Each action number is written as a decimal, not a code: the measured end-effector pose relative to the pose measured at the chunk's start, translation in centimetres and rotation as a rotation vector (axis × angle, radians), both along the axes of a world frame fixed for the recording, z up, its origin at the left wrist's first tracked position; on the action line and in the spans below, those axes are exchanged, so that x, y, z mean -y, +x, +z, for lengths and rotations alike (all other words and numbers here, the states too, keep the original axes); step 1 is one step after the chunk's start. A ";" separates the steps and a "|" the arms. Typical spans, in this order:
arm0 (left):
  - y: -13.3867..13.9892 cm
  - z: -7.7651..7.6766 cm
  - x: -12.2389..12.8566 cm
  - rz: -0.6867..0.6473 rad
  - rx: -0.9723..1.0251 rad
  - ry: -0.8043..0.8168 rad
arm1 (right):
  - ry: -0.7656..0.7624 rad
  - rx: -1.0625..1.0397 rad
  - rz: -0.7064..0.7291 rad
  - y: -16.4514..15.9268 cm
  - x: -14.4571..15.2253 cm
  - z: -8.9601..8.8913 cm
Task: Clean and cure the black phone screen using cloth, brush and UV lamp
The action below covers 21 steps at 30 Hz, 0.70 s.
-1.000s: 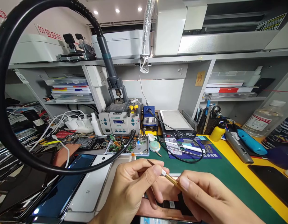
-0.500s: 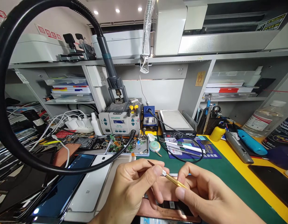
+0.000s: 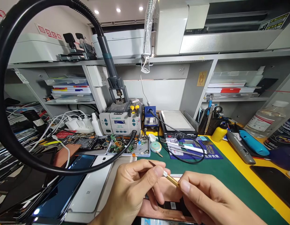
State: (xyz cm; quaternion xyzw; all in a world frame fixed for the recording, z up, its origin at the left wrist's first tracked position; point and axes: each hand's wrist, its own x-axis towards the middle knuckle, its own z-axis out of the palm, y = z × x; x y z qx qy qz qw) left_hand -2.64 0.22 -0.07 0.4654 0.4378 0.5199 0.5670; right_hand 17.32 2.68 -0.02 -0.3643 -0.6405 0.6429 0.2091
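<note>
A slim craft knife (image 3: pixel 172 180) with a gold handle, a silver collar and a dark pointed tip is held between my two hands. My left hand (image 3: pixel 137 182) pinches it near the collar with thumb and index finger, and the dark tip shows beyond them. At the other end, the thumb and fingers of my right hand (image 3: pixel 203 195) close round the gold handle, hiding its end. Below both hands lies a copper-coloured phone part (image 3: pixel 154 212) with a black area bearing a small white label. My hands cover much of it.
Several phones, including a white one (image 3: pixel 88 190) and a blue one (image 3: pixel 65 184), lie at the left. A tray of circuit boards (image 3: pixel 147 154) stands before the hot-air station (image 3: pixel 120 120). The black hose (image 3: pixel 0 103) loops overhead. Right of the green mat (image 3: pixel 241 184) stand bottles and tools.
My right hand's fingers have closed in on the end of the gold handle and now cover more of it. My left hand and the knife have hardly moved.
</note>
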 end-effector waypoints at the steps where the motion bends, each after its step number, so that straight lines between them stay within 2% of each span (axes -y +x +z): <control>1: 0.0 0.0 0.0 -0.002 0.001 -0.005 | -0.006 -0.012 0.001 0.0 0.0 0.1; 6: 0.1 0.1 -0.1 -0.003 0.014 0.015 | -0.035 -0.062 -0.086 -0.3 -0.2 -0.1; 11: 0.1 0.0 0.0 0.012 -0.009 -0.006 | -0.007 -0.005 -0.048 0.1 0.0 -0.4; 14: 0.1 0.0 0.0 0.005 -0.010 -0.016 | -0.022 -0.050 -0.074 0.1 0.1 -0.4; 21: 0.1 0.2 0.0 0.019 -0.070 0.037 | 0.035 0.017 -0.038 -0.2 -0.2 0.0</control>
